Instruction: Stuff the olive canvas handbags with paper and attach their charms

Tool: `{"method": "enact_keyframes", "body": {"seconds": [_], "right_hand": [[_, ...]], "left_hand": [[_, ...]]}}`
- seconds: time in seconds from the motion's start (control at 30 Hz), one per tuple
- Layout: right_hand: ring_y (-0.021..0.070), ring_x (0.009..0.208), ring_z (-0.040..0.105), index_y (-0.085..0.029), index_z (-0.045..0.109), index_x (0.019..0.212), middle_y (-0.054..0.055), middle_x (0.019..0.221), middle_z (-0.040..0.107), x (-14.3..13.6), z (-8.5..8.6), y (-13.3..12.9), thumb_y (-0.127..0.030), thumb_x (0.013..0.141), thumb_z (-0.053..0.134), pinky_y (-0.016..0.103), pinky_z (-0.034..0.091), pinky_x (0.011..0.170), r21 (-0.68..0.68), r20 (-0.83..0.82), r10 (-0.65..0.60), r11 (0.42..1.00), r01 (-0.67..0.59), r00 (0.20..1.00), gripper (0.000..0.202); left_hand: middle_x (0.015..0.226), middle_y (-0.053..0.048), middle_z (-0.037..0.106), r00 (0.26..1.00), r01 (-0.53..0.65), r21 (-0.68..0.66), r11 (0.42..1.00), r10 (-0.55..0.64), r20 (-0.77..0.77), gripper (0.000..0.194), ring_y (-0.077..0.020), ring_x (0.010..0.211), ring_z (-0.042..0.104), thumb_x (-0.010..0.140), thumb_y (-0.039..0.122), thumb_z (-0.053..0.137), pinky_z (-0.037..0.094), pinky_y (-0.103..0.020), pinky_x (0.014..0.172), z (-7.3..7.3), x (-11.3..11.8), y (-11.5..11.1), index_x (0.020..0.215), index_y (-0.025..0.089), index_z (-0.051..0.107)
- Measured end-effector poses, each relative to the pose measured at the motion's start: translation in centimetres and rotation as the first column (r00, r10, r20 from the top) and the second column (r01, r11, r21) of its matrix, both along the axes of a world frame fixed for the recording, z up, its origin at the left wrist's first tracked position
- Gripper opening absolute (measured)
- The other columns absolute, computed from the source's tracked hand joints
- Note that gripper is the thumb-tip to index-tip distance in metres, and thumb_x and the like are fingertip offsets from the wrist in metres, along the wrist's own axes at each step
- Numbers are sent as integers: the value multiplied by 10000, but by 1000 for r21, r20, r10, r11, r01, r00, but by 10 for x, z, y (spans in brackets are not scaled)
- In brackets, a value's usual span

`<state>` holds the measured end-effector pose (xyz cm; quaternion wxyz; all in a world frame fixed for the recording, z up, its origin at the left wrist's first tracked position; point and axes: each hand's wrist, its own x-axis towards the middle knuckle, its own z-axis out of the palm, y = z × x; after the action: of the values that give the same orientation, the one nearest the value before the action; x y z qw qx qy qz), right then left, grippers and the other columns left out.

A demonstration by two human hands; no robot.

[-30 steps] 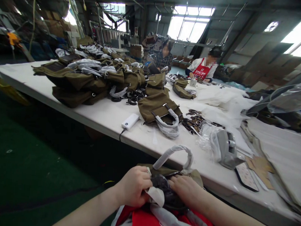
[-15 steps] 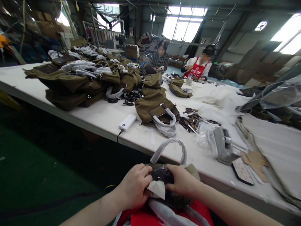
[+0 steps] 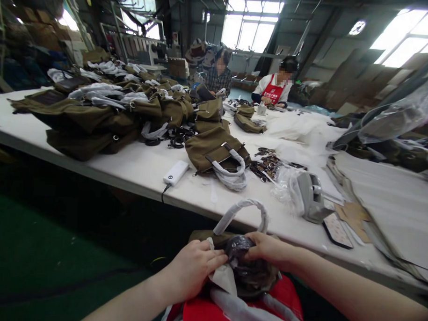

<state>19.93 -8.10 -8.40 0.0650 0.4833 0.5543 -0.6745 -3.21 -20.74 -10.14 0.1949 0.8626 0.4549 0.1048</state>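
Observation:
An olive fabric bag (image 3: pixel 197 236) rests in my lap, its mouth facing up. One wrapped handle (image 3: pixel 243 204) arches toward the table and another wrapped handle (image 3: pixel 244 311) lies over my red apron (image 3: pixel 201 314). At the left of the opening, my left hand (image 3: pixel 199 267) is closed on a piece of white paper (image 3: pixel 224 279), fingers close together; its thumb is hidden. My right hand (image 3: pixel 262 246) grips a dark bundle in clear plastic (image 3: pixel 241 250) at the bag's mouth. What is inside the plastic cannot be made out.
On the white table (image 3: pixel 146 177) lie a heap of olive bags (image 3: pixel 96 114), a single bag (image 3: pixel 207 151), a white power bank (image 3: pixel 176 173), small dark straps (image 3: pixel 266 164), a grey tape dispenser (image 3: pixel 312 201) and a phone (image 3: pixel 338 230). Two people sit at the far side.
The dark plastic bundle shows more fully at the bag's mouth, with my right hand shifted slightly right. My left fingers have straightened over the white paper. The view has turned slightly right.

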Motion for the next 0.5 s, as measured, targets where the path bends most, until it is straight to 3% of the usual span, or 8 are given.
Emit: {"method": "enact_keyframes", "body": {"seconds": [0.07, 0.13, 0.2, 0.27, 0.33, 0.43, 0.5], "right_hand": [[150, 658, 611, -135, 694, 823, 15, 731, 697, -2, 1, -3, -222, 492, 721, 261, 499, 666, -149, -83, -116, 983, 103, 990, 343], [126, 611, 573, -131, 679, 797, 13, 691, 667, -6, -3, -7, -313, 515, 778, 245, 467, 620, -204, -118, -146, 972, 120, 982, 349], [99, 556, 505, -134, 659, 753, -5, 628, 610, -11, -9, -10, -470, 598, 779, 222, 409, 556, -108, -79, -134, 986, 126, 988, 389], [88, 513, 437, -148, 637, 712, -21, 572, 546, -15, -17, -12, -598, 728, 662, 217, 351, 503, 69, 18, -145, 987, 143, 989, 451], [93, 488, 407, -165, 615, 675, -25, 534, 504, -15, -23, -12, -611, 820, 536, 224, 319, 473, 209, 130, -142, 971, 113, 981, 477], [107, 499, 447, -171, 631, 639, -11, 534, 534, -11, -25, -11, -540, 794, 586, 233, 301, 462, 360, 265, 102, 912, -196, 959, 403], [116, 515, 487, -170, 662, 633, 1, 551, 576, -11, -26, -12, -515, 747, 651, 239, 296, 462, 449, 368, 282, 780, -435, 886, 364]], "left_hand": [[1367, 12, 601, 1000, 15, 9, 1000, -15, -3, 502, -220, 1126, 549, 868, 235, 519, 431, -369, 859, 2, 1, 4, 1367, 264, 471], [1316, -13, 633, 1000, 29, 26, 999, -29, -5, 452, -217, 1094, 558, 872, 225, 516, 430, -362, 831, 5, 3, 7, 1323, 250, 508], [1210, -19, 681, 999, 44, 39, 998, -43, -7, 396, -222, 1045, 567, 853, 213, 535, 427, -361, 789, 6, 6, 9, 1247, 242, 554], [1087, -7, 713, 998, 66, 48, 997, -66, 1, 315, -225, 996, 572, 828, 200, 560, 419, -360, 757, 6, 8, 9, 1137, 241, 597], [978, 8, 722, 996, 86, 54, 995, -88, 21, 191, -221, 968, 573, 812, 195, 578, 412, -357, 752, 2, 7, 8, 992, 241, 623], [866, 14, 710, 995, 65, 70, 995, -69, 66, 39, -204, 905, 580, 781, 202, 606, 413, -352, 775, -6, 5, 7, 815, 221, 606], [828, 13, 699, 994, 43, 79, 996, -51, 96, 29, -192, 848, 576, 755, 204, 616, 419, -349, 770, -12, 4, 6, 775, 212, 596]]}}
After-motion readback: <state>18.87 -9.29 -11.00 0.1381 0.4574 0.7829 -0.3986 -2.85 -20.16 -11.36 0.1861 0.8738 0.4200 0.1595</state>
